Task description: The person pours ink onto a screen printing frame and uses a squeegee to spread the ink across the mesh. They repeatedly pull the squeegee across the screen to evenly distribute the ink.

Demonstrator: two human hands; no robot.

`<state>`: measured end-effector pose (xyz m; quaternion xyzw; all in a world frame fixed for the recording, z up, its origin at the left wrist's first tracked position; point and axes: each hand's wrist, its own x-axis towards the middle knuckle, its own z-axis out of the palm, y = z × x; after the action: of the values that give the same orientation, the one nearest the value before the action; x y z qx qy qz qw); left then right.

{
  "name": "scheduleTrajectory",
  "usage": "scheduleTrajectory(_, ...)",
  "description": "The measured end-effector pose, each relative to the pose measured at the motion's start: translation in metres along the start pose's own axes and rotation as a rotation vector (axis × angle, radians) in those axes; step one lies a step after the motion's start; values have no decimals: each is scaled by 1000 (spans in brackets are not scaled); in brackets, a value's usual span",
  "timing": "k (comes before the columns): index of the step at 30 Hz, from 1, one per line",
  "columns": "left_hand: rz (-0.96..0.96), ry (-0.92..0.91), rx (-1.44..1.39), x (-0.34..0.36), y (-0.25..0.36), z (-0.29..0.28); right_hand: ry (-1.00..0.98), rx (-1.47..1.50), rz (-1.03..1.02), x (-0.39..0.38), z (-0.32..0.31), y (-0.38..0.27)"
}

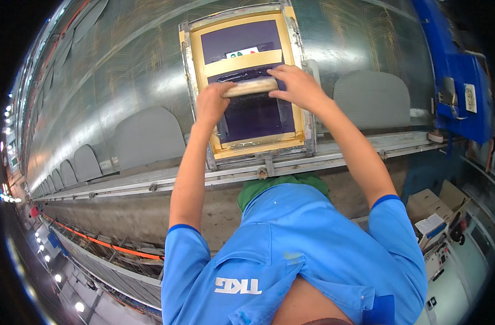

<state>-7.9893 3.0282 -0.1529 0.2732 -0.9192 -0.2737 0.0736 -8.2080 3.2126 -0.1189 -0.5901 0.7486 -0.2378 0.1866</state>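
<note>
A screen-printing frame with a metal rim lies on the long table before me. Yellow tape borders its dark purple mesh, and a yellow strip crosses the upper part. Below that strip, a pale-handled squeegee lies crosswise over the mesh, with dark wet ink along its far side. My left hand is closed round its left end. At the other end, my right hand grips it between thumb and fingers. The squeegee's blade is hidden from view.
Grey rounded panels lie in a row along the table to the left, and another grey panel lies right of the frame. A metal rail runs along the near edge. Blue machinery stands at the right, with cardboard boxes below.
</note>
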Motion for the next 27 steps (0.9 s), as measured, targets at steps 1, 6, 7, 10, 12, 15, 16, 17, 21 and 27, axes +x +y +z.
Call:
scheduleTrajectory(1, 10, -7, 17, 10, 1, 0, -27, -21, 24, 9, 5, -3)
scheduleTrajectory(6, 78, 77, 34, 2, 1, 15, 119, 26, 59, -4, 50, 2)
scheduleTrajectory(7, 118, 80, 30, -12, 1, 20, 123, 35, 68, -23, 59, -1)
scheduleTrajectory(10, 117, 65, 16, -65, 6, 35, 101, 66, 105, -76, 78, -25)
scheduleTrajectory(12, 109, 61, 71, -100, 14, 39, 69, 68, 60, -102, 76, -43)
scheduleTrajectory(15, 78, 9, 44, -123, 20, 41, -3, 430, 248, -104, 55, -28)
scheduleTrajectory(16, 104, 42, 56, -125, 21, 41, -49, 615, 345, -100, 46, -10)
scheduleTrajectory(17, 103, 34, 70, -129, 23, 42, 164, 377, 385, -85, 38, 18)
scheduleTrajectory(21, 98, 20, 69, -138, 24, 47, 547, 224, 583, -17, 54, 100)
scheduleTrajectory(27, 49, 74, -13, -163, 28, 41, 682, 247, 629, 10, 35, 78)
